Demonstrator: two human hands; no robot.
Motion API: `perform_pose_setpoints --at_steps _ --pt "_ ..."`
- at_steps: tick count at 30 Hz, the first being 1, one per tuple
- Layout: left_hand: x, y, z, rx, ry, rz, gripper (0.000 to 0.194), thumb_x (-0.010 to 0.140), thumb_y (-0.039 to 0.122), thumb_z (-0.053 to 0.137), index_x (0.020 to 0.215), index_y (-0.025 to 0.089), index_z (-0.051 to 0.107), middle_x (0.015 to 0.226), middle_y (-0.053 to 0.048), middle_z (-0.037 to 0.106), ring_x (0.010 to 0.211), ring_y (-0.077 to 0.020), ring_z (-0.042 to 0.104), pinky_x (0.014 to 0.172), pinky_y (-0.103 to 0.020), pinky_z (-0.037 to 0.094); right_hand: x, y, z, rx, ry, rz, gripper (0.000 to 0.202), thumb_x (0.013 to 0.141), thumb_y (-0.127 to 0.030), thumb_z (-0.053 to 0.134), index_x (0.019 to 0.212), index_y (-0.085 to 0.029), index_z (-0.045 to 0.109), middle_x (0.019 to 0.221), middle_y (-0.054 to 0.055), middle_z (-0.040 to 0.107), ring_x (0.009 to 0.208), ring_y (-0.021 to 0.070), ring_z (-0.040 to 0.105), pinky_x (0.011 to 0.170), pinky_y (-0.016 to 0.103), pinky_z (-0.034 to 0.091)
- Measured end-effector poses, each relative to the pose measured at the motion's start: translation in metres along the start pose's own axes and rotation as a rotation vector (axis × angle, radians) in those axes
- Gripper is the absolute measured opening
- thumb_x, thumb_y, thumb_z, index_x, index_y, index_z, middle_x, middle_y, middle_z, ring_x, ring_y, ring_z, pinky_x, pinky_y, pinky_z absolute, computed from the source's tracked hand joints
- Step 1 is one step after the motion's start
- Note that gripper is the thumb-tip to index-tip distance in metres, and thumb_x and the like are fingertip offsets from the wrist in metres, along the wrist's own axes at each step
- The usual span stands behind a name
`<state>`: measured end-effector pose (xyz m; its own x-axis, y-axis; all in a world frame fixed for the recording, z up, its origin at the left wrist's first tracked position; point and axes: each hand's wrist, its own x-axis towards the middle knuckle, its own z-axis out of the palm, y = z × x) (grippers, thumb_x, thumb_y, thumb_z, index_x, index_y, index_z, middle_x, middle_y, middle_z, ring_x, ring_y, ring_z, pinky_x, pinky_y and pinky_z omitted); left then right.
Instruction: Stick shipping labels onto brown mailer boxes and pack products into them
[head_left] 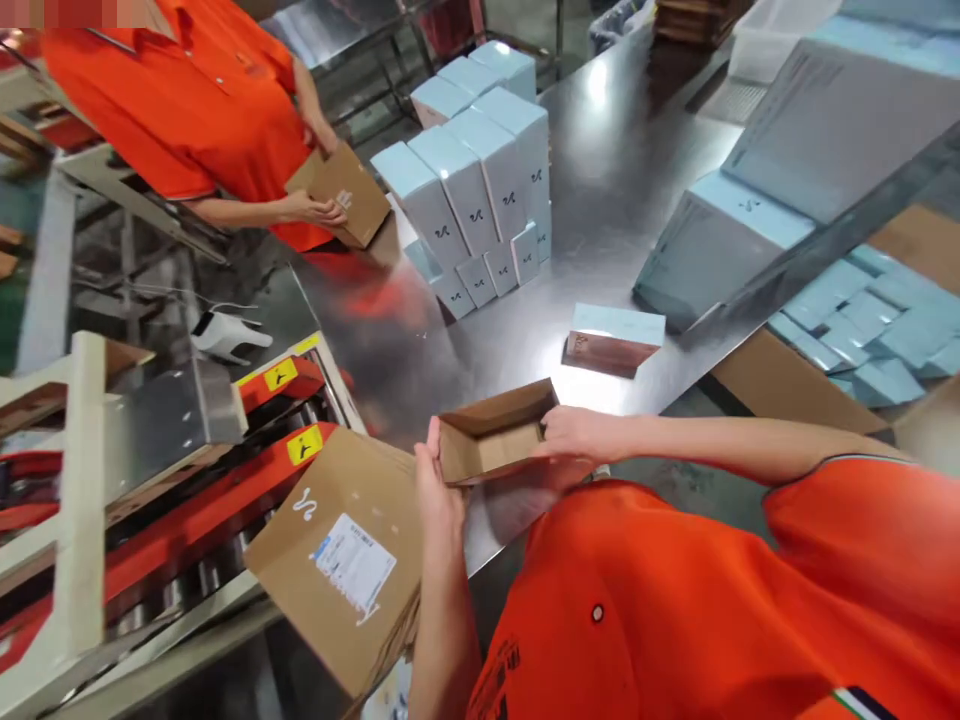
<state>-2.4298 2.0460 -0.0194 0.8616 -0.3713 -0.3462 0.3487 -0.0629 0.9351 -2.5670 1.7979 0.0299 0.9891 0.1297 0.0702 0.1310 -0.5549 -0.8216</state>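
An open-topped brown cardboard box [499, 412] is held between my two hands over the near edge of the metal table. Its inside faces up and I see nothing in it. My left hand [442, 490] is pressed against the box's left end. My right hand [571, 435] grips the right end, with some fingertips hidden at the wall. Beyond the box, a single light-blue box [619, 322] lies on the table. Left of my left forearm are stacked flat cardboard pieces [307, 590]; the top one carries a white label [356, 562].
Across the table [600, 130], a co-worker in orange [187, 110] holds a brown box [356, 190]. Stacked light-blue boxes [457, 190] stand beside it. Larger light-blue boxes [720, 240] are at right, above a carton of small boxes [877, 330]. A red-railed roller conveyor [187, 510] runs along the left.
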Motion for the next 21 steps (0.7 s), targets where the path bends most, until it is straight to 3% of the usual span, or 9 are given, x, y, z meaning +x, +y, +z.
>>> perform_pose_setpoints --at_steps 3,5,7,9,11,14,16,18,21 --pt "0.000 0.003 0.004 0.118 0.068 0.083 0.060 0.093 0.053 0.050 0.146 0.025 0.047 0.154 -0.005 0.044 0.140 -0.0231 0.042 0.115 -0.036 0.037 -0.018 0.021 -0.011 -0.183 0.035 -0.052 0.055 0.093 -0.051 0.051 0.138 -0.021 0.056 0.144 0.009 0.053 0.139 0.0270 0.042 0.120 0.046 0.026" --pt "-0.004 -0.005 0.008 0.189 0.117 0.135 0.058 0.094 0.050 0.049 0.147 0.025 0.046 0.156 -0.004 0.041 0.143 -0.0225 0.038 0.117 -0.034 0.034 -0.039 0.057 -0.045 -0.406 0.255 0.273 0.075 0.083 -0.055 0.065 0.145 -0.016 0.048 0.157 0.015 0.034 0.147 0.0393 0.022 0.119 0.063 0.011" --pt "-0.008 -0.014 0.014 0.207 0.157 0.153 0.057 0.096 0.050 0.046 0.146 0.024 0.046 0.156 -0.005 0.041 0.142 -0.0226 0.039 0.117 -0.034 0.035 -0.059 0.092 -0.079 -0.485 0.301 0.597 0.086 0.074 -0.051 0.074 0.146 -0.014 0.045 0.155 0.021 0.035 0.142 0.0492 0.025 0.110 0.074 0.016" --pt "-0.007 -0.019 0.025 0.213 0.180 0.162 0.056 0.096 0.049 0.046 0.143 0.020 0.050 0.152 -0.008 0.046 0.140 -0.0231 0.042 0.116 -0.034 0.035 -0.070 0.107 -0.101 -0.440 0.290 0.679 0.081 0.075 -0.046 0.072 0.145 -0.014 0.047 0.146 0.022 0.046 0.134 0.0467 0.040 0.107 0.070 0.029" --pt "-0.003 -0.019 0.040 0.231 0.159 0.194 0.053 0.096 0.048 0.046 0.137 0.016 0.055 0.146 -0.010 0.053 0.137 -0.0232 0.046 0.116 -0.036 0.034 -0.069 0.094 -0.108 -0.385 0.375 0.546 0.071 0.082 -0.047 0.064 0.145 -0.017 0.048 0.140 0.017 0.052 0.129 0.0379 0.048 0.110 0.058 0.036" --pt "0.008 -0.018 0.064 0.210 0.095 0.216 0.048 0.096 0.045 0.044 0.130 0.016 0.062 0.138 -0.010 0.060 0.132 -0.0230 0.051 0.116 -0.037 0.034 -0.059 0.034 -0.104 -0.295 0.597 0.310 0.071 0.086 -0.058 0.058 0.148 -0.027 0.043 0.149 0.008 0.043 0.137 0.0323 0.040 0.116 0.050 0.033" --pt "0.015 -0.020 0.076 0.127 0.103 0.149 0.043 0.094 0.041 0.046 0.125 0.017 0.065 0.134 -0.009 0.063 0.129 -0.0241 0.053 0.115 -0.040 0.036 -0.056 -0.006 -0.100 -0.209 0.621 0.233 0.078 0.084 -0.066 0.057 0.150 -0.028 0.039 0.155 0.005 0.034 0.143 0.0329 0.032 0.117 0.049 0.032" --pt "0.020 -0.023 0.083 0.051 0.150 0.072 0.041 0.091 0.037 0.049 0.121 0.017 0.067 0.131 -0.009 0.064 0.126 -0.0258 0.056 0.111 -0.043 0.040 -0.060 -0.026 -0.096 -0.161 0.467 0.212 0.076 0.083 -0.068 0.056 0.148 -0.030 0.044 0.156 0.004 0.032 0.144 0.0343 0.031 0.117 0.050 0.032" --pt "0.027 -0.025 0.090 0.005 0.206 0.058 0.040 0.087 0.035 0.053 0.121 0.016 0.063 0.129 -0.011 0.064 0.121 -0.0245 0.059 0.106 -0.042 0.044 -0.078 -0.013 -0.090 -0.157 0.129 0.226 0.061 0.088 -0.062 0.055 0.142 -0.034 0.052 0.159 0.002 0.030 0.145 0.0347 0.030 0.118 0.052 0.031"
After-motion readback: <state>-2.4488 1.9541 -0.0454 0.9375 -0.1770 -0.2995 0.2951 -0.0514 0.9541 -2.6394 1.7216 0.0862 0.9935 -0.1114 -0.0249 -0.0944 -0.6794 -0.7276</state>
